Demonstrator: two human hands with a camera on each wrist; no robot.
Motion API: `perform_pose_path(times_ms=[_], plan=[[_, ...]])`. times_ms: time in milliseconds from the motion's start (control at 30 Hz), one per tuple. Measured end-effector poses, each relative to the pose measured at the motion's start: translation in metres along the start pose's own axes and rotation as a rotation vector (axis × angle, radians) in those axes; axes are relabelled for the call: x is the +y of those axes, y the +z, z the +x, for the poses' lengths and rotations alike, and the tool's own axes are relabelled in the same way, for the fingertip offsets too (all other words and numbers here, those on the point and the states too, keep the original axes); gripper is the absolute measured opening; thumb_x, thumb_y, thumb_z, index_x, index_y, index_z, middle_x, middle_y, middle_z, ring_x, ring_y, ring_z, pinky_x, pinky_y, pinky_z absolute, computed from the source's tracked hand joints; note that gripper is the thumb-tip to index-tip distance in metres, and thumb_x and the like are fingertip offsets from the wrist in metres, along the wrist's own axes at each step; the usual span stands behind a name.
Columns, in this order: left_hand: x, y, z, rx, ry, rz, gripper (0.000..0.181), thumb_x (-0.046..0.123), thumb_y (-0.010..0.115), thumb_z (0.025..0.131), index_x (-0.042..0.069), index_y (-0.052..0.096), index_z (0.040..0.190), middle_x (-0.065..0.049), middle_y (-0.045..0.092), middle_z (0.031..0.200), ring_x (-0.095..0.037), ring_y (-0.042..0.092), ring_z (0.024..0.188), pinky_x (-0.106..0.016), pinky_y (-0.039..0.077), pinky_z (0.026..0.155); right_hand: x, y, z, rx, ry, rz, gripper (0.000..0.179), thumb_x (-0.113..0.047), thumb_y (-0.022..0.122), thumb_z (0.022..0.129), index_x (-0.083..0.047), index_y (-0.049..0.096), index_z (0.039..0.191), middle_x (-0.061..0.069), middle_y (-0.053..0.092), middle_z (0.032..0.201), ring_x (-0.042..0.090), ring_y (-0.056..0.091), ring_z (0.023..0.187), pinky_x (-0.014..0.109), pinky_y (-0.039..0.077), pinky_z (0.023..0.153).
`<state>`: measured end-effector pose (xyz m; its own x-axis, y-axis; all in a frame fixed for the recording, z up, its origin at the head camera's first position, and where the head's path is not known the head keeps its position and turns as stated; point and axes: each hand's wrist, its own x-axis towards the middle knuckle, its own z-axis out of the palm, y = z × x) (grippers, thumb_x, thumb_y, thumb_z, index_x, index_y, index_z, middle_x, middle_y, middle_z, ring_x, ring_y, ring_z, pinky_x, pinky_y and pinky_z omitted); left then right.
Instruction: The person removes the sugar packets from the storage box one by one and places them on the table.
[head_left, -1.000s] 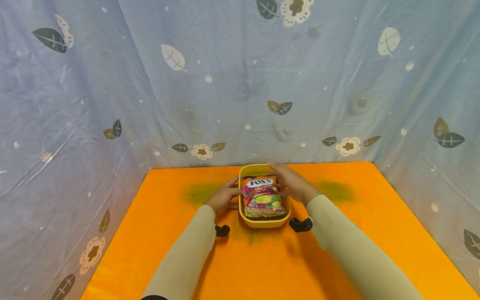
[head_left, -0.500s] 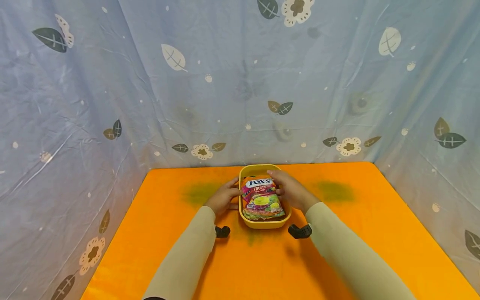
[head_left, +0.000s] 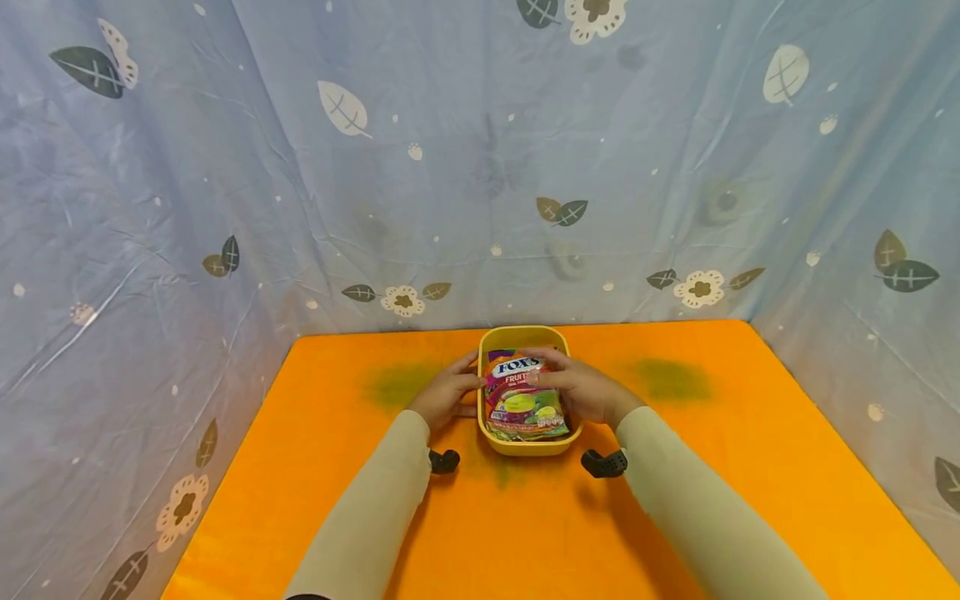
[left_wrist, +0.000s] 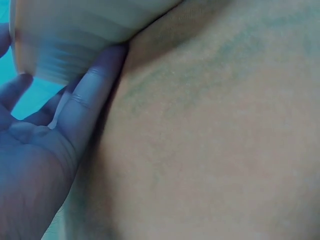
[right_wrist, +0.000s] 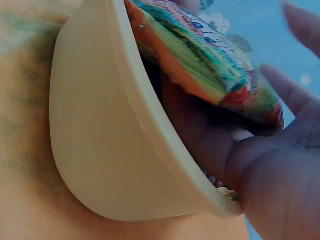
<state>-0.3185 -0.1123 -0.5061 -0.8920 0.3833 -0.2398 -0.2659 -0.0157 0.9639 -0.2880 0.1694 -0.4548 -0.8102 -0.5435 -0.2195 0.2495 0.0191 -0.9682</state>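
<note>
A yellow plastic tub (head_left: 528, 448) stands near the back of the table, with a colourful Fox's fruit candy bag (head_left: 519, 404) in it. My left hand (head_left: 446, 394) holds the tub's left side; in the left wrist view one finger (left_wrist: 92, 85) lies against the outer wall low down, and other fingertips are at the rim. My right hand (head_left: 588, 390) reaches over the right rim and grips the bag, thumb over its printed face. The right wrist view shows fingers tucked beneath the bag (right_wrist: 200, 60), which is lifted at this edge. More wrapping shows below it inside the tub.
The table has an orange cover (head_left: 337, 517) with greenish smudges. Pale blue leaf-patterned curtains (head_left: 450, 200) close in the back and both sides. Black wrist mounts (head_left: 603, 463) stick out from the sleeves.
My right hand has moved from the bag's right edge and tub rim onto the bag, its thumb and fingers now across the top. The bag has shifted slightly. The left hand stays in place.
</note>
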Motion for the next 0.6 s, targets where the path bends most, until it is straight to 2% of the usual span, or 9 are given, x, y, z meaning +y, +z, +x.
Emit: perform_pose_path(times_ms=[133,267,433,600], plan=[[-0.0009,-0.0007,-0.0003,0.000,-0.002,-0.002,0.081,0.019,0.069,0.103,0.026,0.032,0.174,-0.014,0.047,0.165,-0.033,0.065,0.127,-0.050,0.064,0.088,0.0031,0.0025,0.0005,-0.003,0.029,-0.134,0.071,-0.014,0.074,0.106,-0.022,0.042,0.169,0.020,0.051,0.149,0.034,0.070,0.112,0.046,0.062,0.093],[-0.0019,-0.0004,0.0004,-0.002,-0.001,-0.010,0.080,0.019,0.069,0.103,0.028,0.033,0.174,-0.014,0.046,0.166,-0.033,0.065,0.127,-0.050,0.064,0.088,0.0053,0.0028,-0.0008,0.009,0.029,-0.209,0.074,-0.012,0.078,0.102,-0.025,0.045,0.168,0.019,0.054,0.146,0.036,0.070,0.111,0.045,0.062,0.091],[-0.0015,0.0000,-0.0005,-0.007,0.002,-0.019,0.079,0.019,0.069,0.104,0.028,0.034,0.174,-0.015,0.046,0.166,-0.035,0.065,0.128,-0.052,0.063,0.090,0.0075,0.0011,-0.0007,0.036,-0.010,-0.167,0.072,-0.008,0.075,0.104,-0.024,0.046,0.167,0.020,0.049,0.149,0.036,0.067,0.116,0.046,0.062,0.094],[-0.0017,-0.0007,0.0000,-0.014,0.006,-0.022,0.079,0.018,0.067,0.104,0.027,0.032,0.174,-0.016,0.046,0.166,-0.035,0.064,0.130,-0.053,0.063,0.092,0.0106,-0.0007,0.0009,0.058,-0.041,-0.060,0.074,-0.002,0.072,0.104,-0.026,0.042,0.168,0.021,0.047,0.153,0.039,0.066,0.120,0.052,0.061,0.096]])
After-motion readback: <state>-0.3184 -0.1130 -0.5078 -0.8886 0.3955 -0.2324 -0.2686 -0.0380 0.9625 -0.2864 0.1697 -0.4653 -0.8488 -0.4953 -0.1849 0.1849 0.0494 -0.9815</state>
